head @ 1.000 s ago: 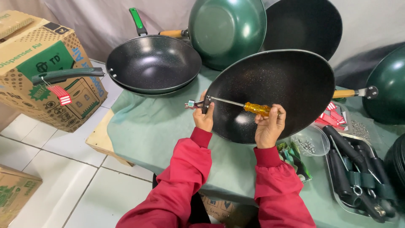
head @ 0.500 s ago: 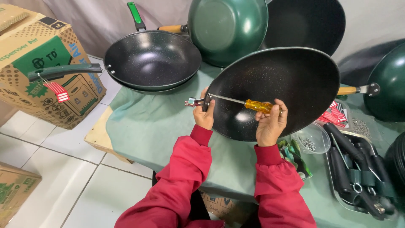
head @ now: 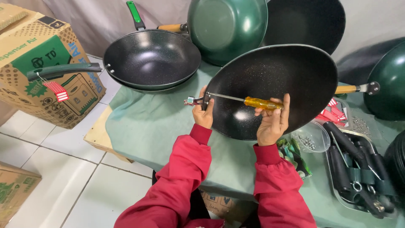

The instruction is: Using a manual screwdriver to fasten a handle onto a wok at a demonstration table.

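The left hand point(head: 203, 113) is closed on the rim of a large round black speckled non-stick wok point(head: 274, 88), pinching it where a small silver metal handle bracket point(head: 190, 101) sticks out from the rim. The wok is held tilted up on edge above the middle of the counter point(head: 143, 126), which is draped in a pale green cloth, with its dark inside facing the person. The right hand point(head: 272, 122) is wrapped around the amber translucent handle of a screwdriver point(head: 249, 101), whose thin steel shaft lies across the inside of the wok and points at the bracket by the left hand. Both arms wear red sleeves. Toward the far left corner of the counter sits a stack of black woks point(head: 152, 59), the top one with a green handle. Behind them a green-backed wok point(head: 228, 29) leans upright. Near the right edge lies a metal tray of black handles point(head: 358, 169), and just beside it a small clear bowl of screws point(head: 312, 137). On the floor off the counter's left edge stands a brown cardboard box point(head: 38, 76) with a loose dark green handle point(head: 63, 71) resting on it.
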